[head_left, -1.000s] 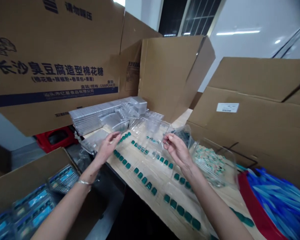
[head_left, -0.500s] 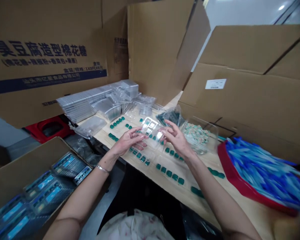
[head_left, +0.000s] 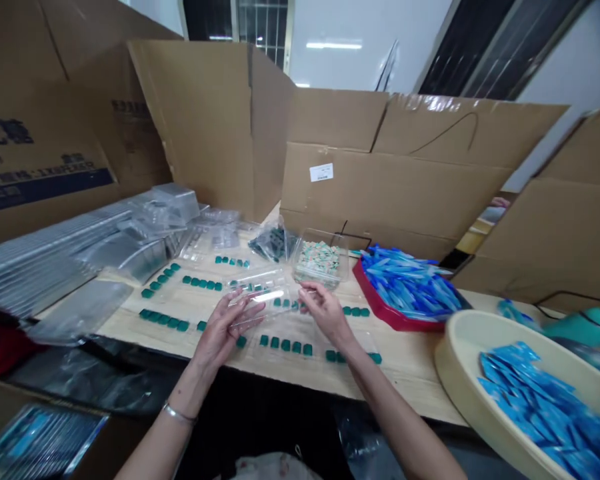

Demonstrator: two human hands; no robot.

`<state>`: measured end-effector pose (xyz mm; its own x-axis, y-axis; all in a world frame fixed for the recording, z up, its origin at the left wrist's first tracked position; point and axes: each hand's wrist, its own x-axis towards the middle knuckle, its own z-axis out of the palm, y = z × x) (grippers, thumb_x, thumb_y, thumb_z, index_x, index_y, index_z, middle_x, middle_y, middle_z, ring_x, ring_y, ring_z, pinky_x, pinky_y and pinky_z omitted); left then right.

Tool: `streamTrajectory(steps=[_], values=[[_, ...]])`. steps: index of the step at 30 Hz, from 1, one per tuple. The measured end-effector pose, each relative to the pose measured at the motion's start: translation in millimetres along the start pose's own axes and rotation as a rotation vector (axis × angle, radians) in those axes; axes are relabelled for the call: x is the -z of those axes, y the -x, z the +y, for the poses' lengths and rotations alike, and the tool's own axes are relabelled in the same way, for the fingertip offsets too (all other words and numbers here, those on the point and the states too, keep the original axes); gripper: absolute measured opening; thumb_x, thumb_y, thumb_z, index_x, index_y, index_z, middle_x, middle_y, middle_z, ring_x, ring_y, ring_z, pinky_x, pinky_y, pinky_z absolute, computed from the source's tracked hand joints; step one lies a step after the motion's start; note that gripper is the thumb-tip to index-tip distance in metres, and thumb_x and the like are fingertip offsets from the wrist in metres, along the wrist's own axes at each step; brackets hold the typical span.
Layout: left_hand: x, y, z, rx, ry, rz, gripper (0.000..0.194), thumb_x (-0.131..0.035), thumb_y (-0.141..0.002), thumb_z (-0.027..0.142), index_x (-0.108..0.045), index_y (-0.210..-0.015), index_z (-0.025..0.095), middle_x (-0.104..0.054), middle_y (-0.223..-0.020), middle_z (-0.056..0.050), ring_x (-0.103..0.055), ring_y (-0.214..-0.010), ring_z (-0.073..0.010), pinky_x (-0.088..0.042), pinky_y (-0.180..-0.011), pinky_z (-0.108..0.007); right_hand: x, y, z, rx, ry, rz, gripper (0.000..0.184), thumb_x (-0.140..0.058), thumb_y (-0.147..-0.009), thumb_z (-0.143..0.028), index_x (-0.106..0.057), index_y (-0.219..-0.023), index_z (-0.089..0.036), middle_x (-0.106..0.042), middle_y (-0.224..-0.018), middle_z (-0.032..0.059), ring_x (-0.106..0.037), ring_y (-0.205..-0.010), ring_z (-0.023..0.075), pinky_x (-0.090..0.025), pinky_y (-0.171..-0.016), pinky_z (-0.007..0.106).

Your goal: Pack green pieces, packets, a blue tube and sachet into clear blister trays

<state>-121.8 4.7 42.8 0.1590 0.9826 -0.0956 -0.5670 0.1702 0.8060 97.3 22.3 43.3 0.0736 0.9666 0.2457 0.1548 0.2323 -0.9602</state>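
A transparent plastic tray (head_left: 261,288) is held tilted above the table between my two hands. My left hand (head_left: 226,323) grips its left end, thumb and fingers around the edge. At the right end, the curled fingers of my right hand (head_left: 325,312) pinch near the rim; the exact contact is hard to see through the glare. Below and around lie rows of small dark-green square pieces, such as the row (head_left: 286,345) just in front of me and the row (head_left: 164,320) to the left. Several rows sit in flat transparent trays.
Stacked transparent trays (head_left: 55,247) fill the left. Behind my hands are a bag of dark pieces (head_left: 275,243) and a box of pale small pieces (head_left: 320,260). A red tray (head_left: 380,303) holds blue pointed items; a cream basin (head_left: 455,360) holds blue packets. Cardboard walls (head_left: 350,193) stand behind.
My view has swung right, bringing the cream basin into sight. Both hands keep hold of the transparent tray, which has turned flatter and lower between them.
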Motion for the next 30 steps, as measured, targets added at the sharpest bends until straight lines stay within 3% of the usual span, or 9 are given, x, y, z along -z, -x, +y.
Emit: streamTrajectory(steps=[2, 5, 8, 11, 14, 19, 26, 30], values=[[-0.9, -8, 2, 0.059, -0.059, -0.014, 0.036, -0.066, -0.076, 0.017, -0.052, -0.108, 0.016, -0.062, -0.118, -0.015, -0.064, -0.100, -0.0301, -0.057, -0.072, -0.032, 42, -26, 3, 0.163, 0.297, 0.059, 0.018, -0.058, -0.080, -0.033, -0.066, -0.082, -0.018, -0.067, -0.086, 0.0052, -0.062, -0.077, 0.0181, -0.052, -0.070, 0.032], [-6.1, -20, 1, 0.130, -0.112, -0.021, 0.035, -0.066, -0.077, 0.021, -0.053, -0.109, 0.014, -0.064, -0.114, -0.017, -0.066, -0.094, -0.0296, -0.057, -0.063, -0.028, 97, -76, 10, 0.246, 0.695, 0.114, 0.018, -0.052, -0.081, -0.020, -0.068, -0.087, -0.017, -0.069, -0.090, 0.0073, -0.063, -0.083, 0.0194, -0.049, -0.076, 0.032], [-15.0, -33, -4, 0.173, -0.115, -0.016, 0.033, -0.060, -0.081, 0.030, -0.054, -0.109, 0.013, -0.066, -0.110, -0.017, -0.068, -0.089, -0.0289, -0.056, -0.058, -0.027, 125, -121, 17, 0.195, 1.199, -0.061, 0.027, -0.046, -0.083, -0.012, -0.068, -0.098, -0.016, -0.069, -0.100, 0.0099, -0.061, -0.094, 0.0196, -0.044, -0.081, 0.029], [-22.1, -46, -8, 0.198, -0.104, -0.017, 0.031, -0.059, -0.082, 0.030, -0.055, -0.108, 0.014, -0.067, -0.108, -0.017, -0.068, -0.089, -0.0283, -0.056, -0.056, -0.027, 131, -152, 24, 0.149, 1.486, -0.304, 0.026, -0.050, -0.080, -0.010, -0.070, -0.095, -0.017, -0.069, -0.100, 0.0116, -0.058, -0.100, 0.0221, -0.040, -0.082, 0.029], [-23.9, -56, -8, 0.209, -0.111, -0.014, 0.030, -0.059, -0.082, 0.026, -0.055, -0.109, 0.014, -0.067, -0.108, -0.016, -0.068, -0.088, -0.0283, -0.057, -0.056, -0.027, 125, -173, 32, 0.122, 1.559, -0.458, 0.020, -0.059, -0.074, -0.010, -0.073, -0.085, -0.018, -0.071, -0.091, 0.0123, -0.058, -0.099, 0.0246, -0.036, -0.084, 0.032], [-17.7, -63, -8, 0.239, -0.126, 0.015, 0.031, -0.057, -0.083, 0.024, -0.056, -0.112, 0.013, -0.067, -0.107, -0.016, -0.068, -0.088, -0.0285, -0.058, -0.057, -0.029, 115, -199, 44, 0.081, 1.661, -0.724, 0.022, -0.064, -0.067, -0.008, -0.072, -0.085, -0.018, -0.071, -0.094, 0.0109, -0.061, -0.092, 0.0233, -0.034, -0.085, 0.034], [-7.3, -65, -13, 0.304, -0.167, 0.076, 0.033, -0.058, -0.082, 0.024, -0.056, -0.114, 0.014, -0.067, -0.108, -0.015, -0.068, -0.088, -0.0286, -0.058, -0.059, -0.031, 114, -219, 55, 0.116, 1.699, -0.971, 0.018, -0.060, -0.069, -0.009, -0.071, -0.082, -0.015, -0.070, -0.088, 0.0114, -0.062, -0.082, 0.0206, -0.038, -0.065, 0.026], [-1.9, -68, -16, 0.301, -0.153, 0.113, 0.030, -0.059, -0.082, 0.021, -0.058, -0.111, 0.014, -0.068, -0.107, -0.014, -0.068, -0.090, -0.0256, -0.058, -0.070, -0.032, 121, -224, 58, 0.175, 1.654, -1.045, 0.015, -0.058, -0.071, -0.011, -0.069, -0.079, -0.015, -0.070, -0.088, 0.0104, -0.060, -0.078, 0.0177, -0.036, -0.061, 0.024]])
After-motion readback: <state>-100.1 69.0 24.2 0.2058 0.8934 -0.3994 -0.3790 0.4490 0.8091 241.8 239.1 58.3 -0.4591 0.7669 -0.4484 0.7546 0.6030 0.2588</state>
